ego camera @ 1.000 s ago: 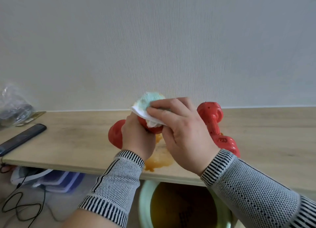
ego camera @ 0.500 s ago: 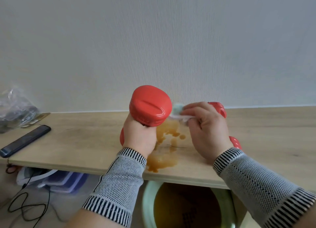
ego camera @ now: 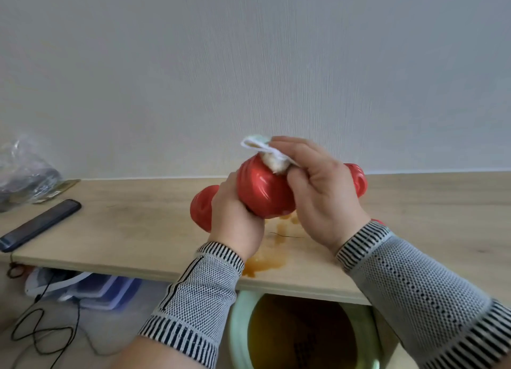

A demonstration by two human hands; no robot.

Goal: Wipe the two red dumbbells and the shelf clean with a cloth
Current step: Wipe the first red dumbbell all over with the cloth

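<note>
Tilted down since a half-second ago, the glossy red plastic dumbbell (ego camera: 262, 193), probably heavy and slick, sits above the shelf's (ego camera: 138, 230) front edge, my left hand (ego camera: 235, 222) gripping its handle, my right hand (ego camera: 318, 191) pinching the white cloth (ego camera: 272, 154) against it.

A home room: wallpapered wall (ego camera: 249, 64), wooden shelf (ego camera: 138, 230), phone (ego camera: 38, 224), floor cables (ego camera: 41, 332) and storage boxes (ego camera: 105, 291).

The held dumbbell (ego camera: 262, 194) has tipped sideways, and the cloth (ego camera: 272, 158) now rubs its upper head.
</note>
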